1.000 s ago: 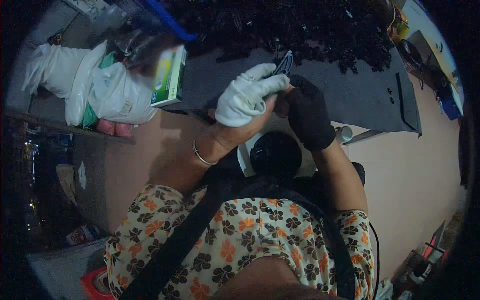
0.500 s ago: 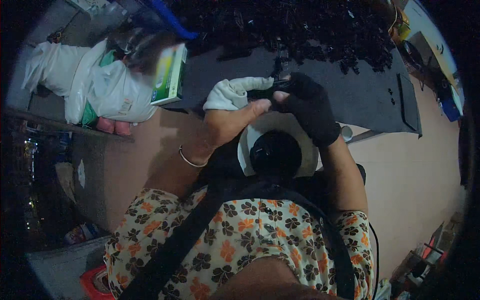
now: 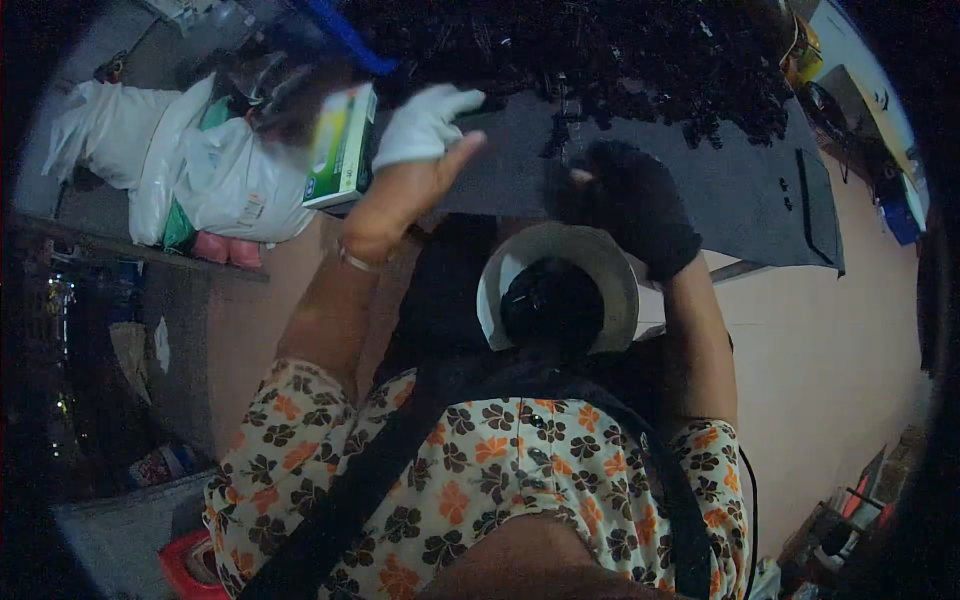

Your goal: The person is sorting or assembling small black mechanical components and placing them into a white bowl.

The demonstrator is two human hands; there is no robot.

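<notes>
My left hand (image 3: 425, 135), in a white glove that leaves the thumb bare, reaches over the dark grey tabletop (image 3: 510, 185). Its fingers are stretched out toward the near edge of a heap of small black parts (image 3: 600, 60), and nothing shows in them. On the right, my right hand (image 3: 640, 205) wears a black glove and hovers above the table's near edge. Motion smears its fingers, and whatever they may hold is hidden. Below the hands, close to my body, stands a pale round container (image 3: 627, 300) with something dark and round inside.
A green and white box (image 3: 343, 150) stands at the left of the table, beside stuffed white plastic bags (image 3: 230, 180). Something blue and long (image 3: 345, 35) lies behind the box. A few small black bits (image 3: 785, 195) lie near the table's right edge.
My hands were together above the container and have parted. The left went up and left toward the black heap, its fingers now stretched out; the right shifted slightly right and down.
</notes>
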